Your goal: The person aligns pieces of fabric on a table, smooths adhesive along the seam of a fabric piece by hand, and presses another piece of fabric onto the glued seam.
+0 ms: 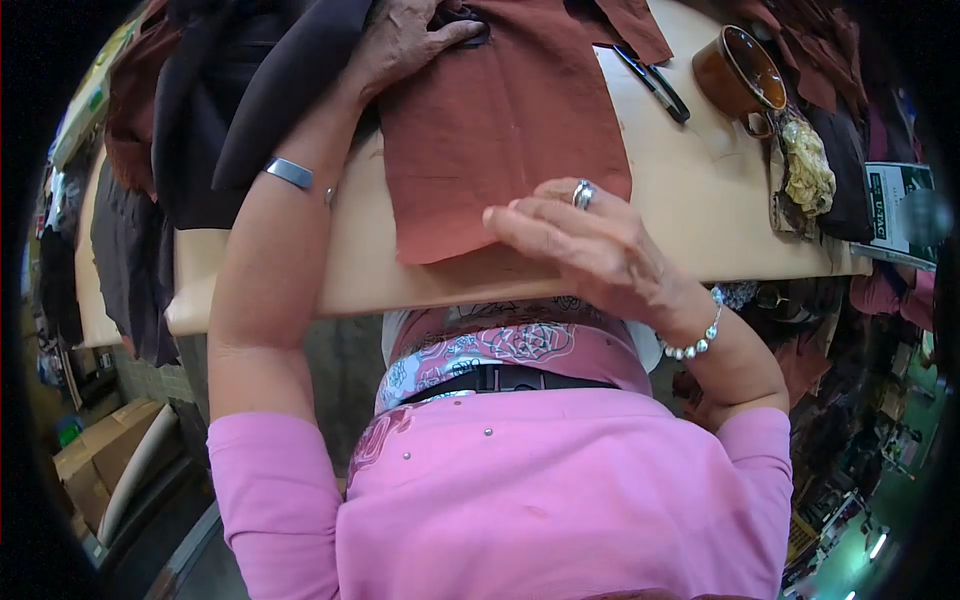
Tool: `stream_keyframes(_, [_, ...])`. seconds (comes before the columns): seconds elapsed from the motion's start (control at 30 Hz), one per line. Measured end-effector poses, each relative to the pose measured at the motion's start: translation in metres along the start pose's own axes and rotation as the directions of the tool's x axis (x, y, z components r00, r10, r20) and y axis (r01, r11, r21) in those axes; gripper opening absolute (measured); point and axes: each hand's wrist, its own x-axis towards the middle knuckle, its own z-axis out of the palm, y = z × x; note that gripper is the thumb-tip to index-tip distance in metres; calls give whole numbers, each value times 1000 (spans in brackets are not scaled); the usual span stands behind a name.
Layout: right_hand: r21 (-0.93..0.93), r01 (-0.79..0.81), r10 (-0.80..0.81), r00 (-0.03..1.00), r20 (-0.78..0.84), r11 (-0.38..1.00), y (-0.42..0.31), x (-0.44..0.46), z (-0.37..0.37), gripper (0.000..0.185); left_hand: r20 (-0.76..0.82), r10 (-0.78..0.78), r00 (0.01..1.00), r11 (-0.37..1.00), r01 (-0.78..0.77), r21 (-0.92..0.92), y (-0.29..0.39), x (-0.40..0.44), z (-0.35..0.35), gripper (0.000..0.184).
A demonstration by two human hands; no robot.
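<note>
A reddish-brown piece of cloth lies flat on the pale table, its lower end close to the front edge. My left hand rests at the top of this cloth, thumb stretched to the right beside a small dark patch. Its other fingers are mostly hidden or cut off by the frame. Dark cloth drapes alongside my left forearm. My right hand hovers over or touches the cloth's lower right corner; which of these, I cannot tell. Its fingers are stretched out, and nothing is held in them.
A black pen-like tool lies right of the cloth, near a brown glazed mug. Crumpled yellowish material sits by the right edge. More cloth hangs over the left side. Cardboard boxes stand below the table.
</note>
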Motion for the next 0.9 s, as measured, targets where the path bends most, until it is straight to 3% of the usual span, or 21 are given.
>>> stream_keyframes(0.17, [1,-13,13,996,-87,1000,-3,-8,6,37,55,-12,998,1000,12,7,0,4,-5,27])
stream_keyframes(0.3, [-56,11,-13,999,-35,998,-1,-14,4,41,-36,17,999,998,-14,68,6,-4,3,25])
stream_keyframes(0.33, [-5,-54,54,999,-2,999,2,-14,-5,41,-69,44,997,994,-37,105,3,-5,6,26])
stream_keyframes(0.4, [105,-191,184,980,72,976,6,-10,-29,42,-18,11,1000,1000,-11,5,2,-6,2,32])
stream_keyframes(0.43, [33,-204,205,978,-34,978,18,-7,-46,46,13,-7,1000,999,8,-45,1,-8,0,35])
stream_keyframes(0.47, [-341,-183,140,979,-147,922,28,-6,-66,50,25,15,1000,997,-14,-71,-1,-8,-2,34])
stream_keyframes(0.53, [-317,-428,348,895,-279,846,62,-16,-112,57,47,57,997,991,-51,-122,-5,-9,-6,33])
stream_keyframes(0.57, [-563,-433,327,901,-283,704,76,-21,-132,58,85,5,996,984,11,-180,-6,-9,-8,32])
stream_keyframes(0.6, [-640,-496,471,852,-228,587,90,-30,-146,55,122,-7,993,978,32,-204,-7,-8,-10,32])
stream_keyframes(0.67, [-638,-566,634,758,-154,522,116,-44,-157,57,199,-28,980,966,77,-246,-10,-7,-14,34])
stream_keyframes(0.77, [-630,-622,776,629,-49,464,128,-45,-157,63,67,61,996,979,-47,-199,-13,-8,-9,30])
stream_keyframes(0.9, [-694,-529,749,663,22,488,143,-49,-157,63,16,107,994,982,-103,-160,-13,-8,-7,28])
